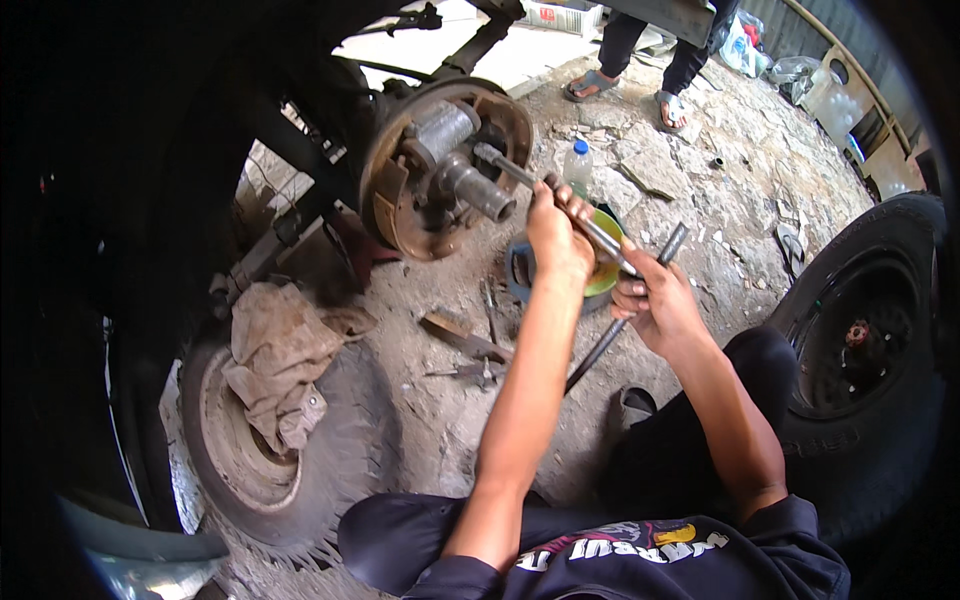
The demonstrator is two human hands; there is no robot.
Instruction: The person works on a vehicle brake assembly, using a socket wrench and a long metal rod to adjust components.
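Observation:
A long metal socket extension (605, 243) slants from the brake assembly down toward me. My left hand (560, 235) is closed around its middle. The socket end (488, 153) points into the rusty brake backing plate (385, 215), beside the bare axle spindle (480, 190) and a grey cylinder; I cannot tell whether it sits on a bolt. At the near end my right hand (655, 300) grips where the extension meets a dark crossbar (597, 355), which sticks out on both sides of the hand.
A tire with a brown rag (280, 345) over its rim lies left. Another wheel (870, 320) stands at right. Below the hands are a green-yellow basin (604, 283), a plastic bottle (579, 165) and loose tools (470, 340). Another person's sandaled feet (590, 85) stand beyond.

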